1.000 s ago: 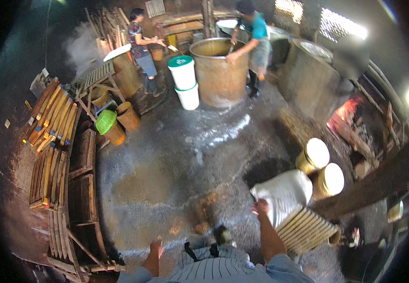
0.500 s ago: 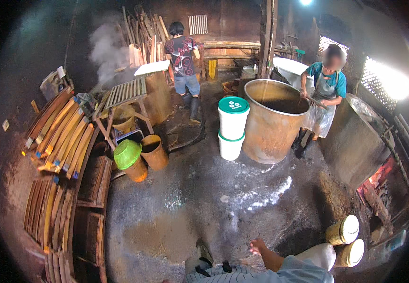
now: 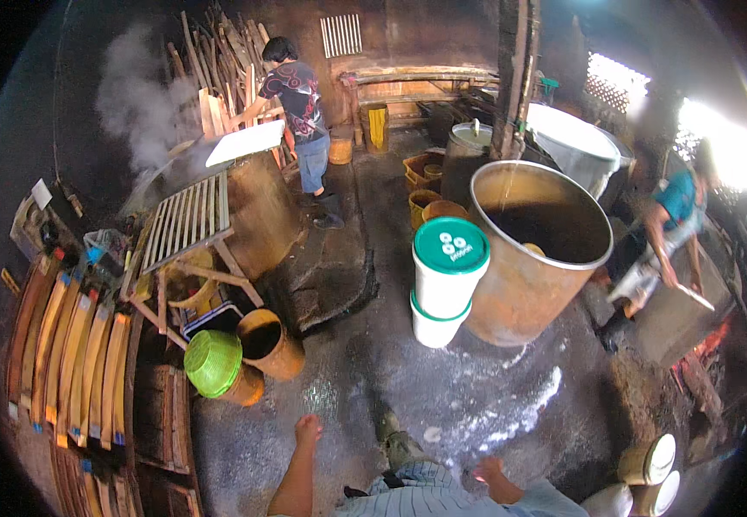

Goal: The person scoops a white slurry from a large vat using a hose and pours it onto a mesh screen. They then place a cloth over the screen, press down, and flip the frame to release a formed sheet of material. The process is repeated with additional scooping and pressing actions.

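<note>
My left hand (image 3: 308,428) hangs in front of me over the wet floor, its fingers loosely curled with nothing visible in them. Low on the right, my right hand (image 3: 488,470) is held out near my body; its fingers look apart and it carries nothing, though the detail is soft. Neither hand touches an object. Ahead stand two stacked white buckets with green lids (image 3: 452,248), close against a large rusty metal vat (image 3: 520,297). Left of them, a green basket (image 3: 212,362) sits tilted on an orange-brown bucket, beside an open brown bucket (image 3: 278,353).
Stacked wooden slats (image 3: 72,353) line the left, near a slatted wooden stand (image 3: 185,220). One person (image 3: 297,103) works by steam at the back left; another (image 3: 679,215) bends beside a fire (image 3: 711,343). Pale containers (image 3: 646,461) stand lower right. White residue (image 3: 520,414) streaks the floor.
I have moved forward, so the vat and buckets look nearer. My left hand has come into view. The right-hand person now bends lower, farther right; the other reaches left toward the wood.
</note>
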Available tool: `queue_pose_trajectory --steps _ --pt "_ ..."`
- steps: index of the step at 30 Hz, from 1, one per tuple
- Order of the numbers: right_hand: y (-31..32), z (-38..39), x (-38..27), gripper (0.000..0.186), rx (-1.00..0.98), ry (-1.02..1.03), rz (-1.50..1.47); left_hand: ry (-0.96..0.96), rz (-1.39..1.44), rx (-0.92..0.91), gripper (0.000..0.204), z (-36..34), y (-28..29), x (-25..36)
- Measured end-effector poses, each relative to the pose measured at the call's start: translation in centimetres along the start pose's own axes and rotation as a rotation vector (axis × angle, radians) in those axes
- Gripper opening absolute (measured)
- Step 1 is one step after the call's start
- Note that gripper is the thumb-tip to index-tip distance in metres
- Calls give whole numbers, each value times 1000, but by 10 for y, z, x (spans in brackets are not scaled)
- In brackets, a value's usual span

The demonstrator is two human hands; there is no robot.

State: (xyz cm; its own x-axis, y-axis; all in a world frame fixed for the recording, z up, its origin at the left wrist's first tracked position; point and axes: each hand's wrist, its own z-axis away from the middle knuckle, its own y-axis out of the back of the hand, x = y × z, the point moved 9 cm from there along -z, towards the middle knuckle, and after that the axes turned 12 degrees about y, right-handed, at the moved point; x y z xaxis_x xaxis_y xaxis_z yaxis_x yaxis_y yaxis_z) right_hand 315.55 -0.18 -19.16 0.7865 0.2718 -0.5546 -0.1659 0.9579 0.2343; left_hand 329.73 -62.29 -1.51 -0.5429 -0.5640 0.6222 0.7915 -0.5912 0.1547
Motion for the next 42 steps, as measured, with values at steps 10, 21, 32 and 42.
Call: queue_pose_trajectory --steps 10,21,32,42 --pt "-401 -23 -576 32 -439 456 -218 593 42 289 23 -115 88 12" --pt "-524 -162 -909 29 -397 626 -101 476 73 106 38 -444 -70 389" --pt "-458 -401 -1067 20 81 463 -540 -241 -39 -509 30 -602 -554 1011" --pt "-628 -534 -1514 25 -203 503 -457 390 -219 -62 18 -789 -495 1039"
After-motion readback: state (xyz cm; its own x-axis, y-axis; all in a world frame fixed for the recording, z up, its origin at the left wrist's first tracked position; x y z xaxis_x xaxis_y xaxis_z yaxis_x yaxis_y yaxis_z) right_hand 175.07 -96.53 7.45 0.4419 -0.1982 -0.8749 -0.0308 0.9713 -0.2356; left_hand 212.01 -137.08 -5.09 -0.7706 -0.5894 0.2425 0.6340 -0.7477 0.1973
